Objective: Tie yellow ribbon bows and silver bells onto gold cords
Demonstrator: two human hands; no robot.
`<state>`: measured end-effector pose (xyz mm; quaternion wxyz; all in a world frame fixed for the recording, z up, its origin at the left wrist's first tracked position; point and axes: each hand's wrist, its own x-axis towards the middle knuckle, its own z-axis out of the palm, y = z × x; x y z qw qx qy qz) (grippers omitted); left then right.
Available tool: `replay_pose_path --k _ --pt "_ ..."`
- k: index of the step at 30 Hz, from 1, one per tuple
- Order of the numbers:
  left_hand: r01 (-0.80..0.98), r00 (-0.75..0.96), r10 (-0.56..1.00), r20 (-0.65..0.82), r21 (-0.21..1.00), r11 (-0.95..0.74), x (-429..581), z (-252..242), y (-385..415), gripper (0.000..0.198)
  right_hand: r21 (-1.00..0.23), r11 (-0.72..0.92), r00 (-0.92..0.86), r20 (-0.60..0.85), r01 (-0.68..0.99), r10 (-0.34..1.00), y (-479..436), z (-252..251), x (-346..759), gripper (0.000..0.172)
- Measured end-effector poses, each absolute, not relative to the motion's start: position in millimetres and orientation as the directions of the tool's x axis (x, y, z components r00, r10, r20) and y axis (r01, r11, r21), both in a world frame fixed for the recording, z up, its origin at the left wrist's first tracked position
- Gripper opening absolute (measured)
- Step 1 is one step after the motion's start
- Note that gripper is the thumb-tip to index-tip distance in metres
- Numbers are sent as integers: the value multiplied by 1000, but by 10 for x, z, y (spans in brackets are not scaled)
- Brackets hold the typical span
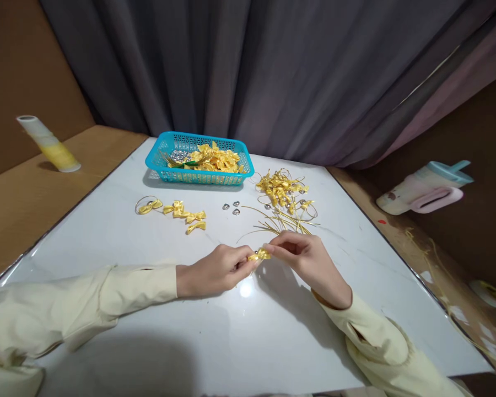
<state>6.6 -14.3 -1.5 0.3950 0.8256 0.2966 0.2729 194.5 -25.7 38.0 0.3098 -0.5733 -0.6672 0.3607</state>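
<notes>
Yellow bow (259,255): held just above the white worktop (240,336) — left hand (225,270) pinching one end, right hand (301,256) fingertips closed on the other. Beyond: gold wires (287,222), three silver beads (236,212); farther, heaped bows (279,187) (wires attached) and a blue basket (206,177) — more bows inside.
</notes>
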Motion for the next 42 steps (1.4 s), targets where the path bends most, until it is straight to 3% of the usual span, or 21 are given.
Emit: replay_pose_path --k 4,7,11,15,18,21,25,28,33,42 --pt "276 655 723 219 821 -499 67 -21 -134 20 -665 373 -273 254 647 928 -290 396 1982 19" --pt "275 641 729 240 815 -511 68 -34 -128 21 -544 553 -385 398 631 832 -324 418 2005 18" --pt "284 631 734 253 805 -521 67 -44 -122 21 -391 704 -523 478 593 706 -352 423 2048 22" --pt "289 649 723 237 802 -523 71 -52 -114 22 -262 792 -647 465 552 605 -368 408 2066 26" --pt "283 673 703 231 797 -533 75 -68 -114 23 -319 806 -671 445 499 592 -380 399 2030 27" --pt "270 711 667 223 789 -552 72 -72 -121 23 -494 720 -588 424 488 689 -377 394 1972 20" --pt "267 766 617 180 785 -560 56 -37 -139 21 -745 401 -373 219 533 902 -333 386 1930 19" --pt "275 794 588 155 771 -574 46 -7 -152 19 -852 152 -251 25 502 968 -291 374 1935 24" --pt "294 788 597 150 760 -579 38 -10 -162 19 -865 9 -186 -97 501 978 -267 382 1951 28" --pt "276 785 593 180 755 -595 36 -33 -167 19 -772 169 -237 25 613 971 -292 432 1961 31"
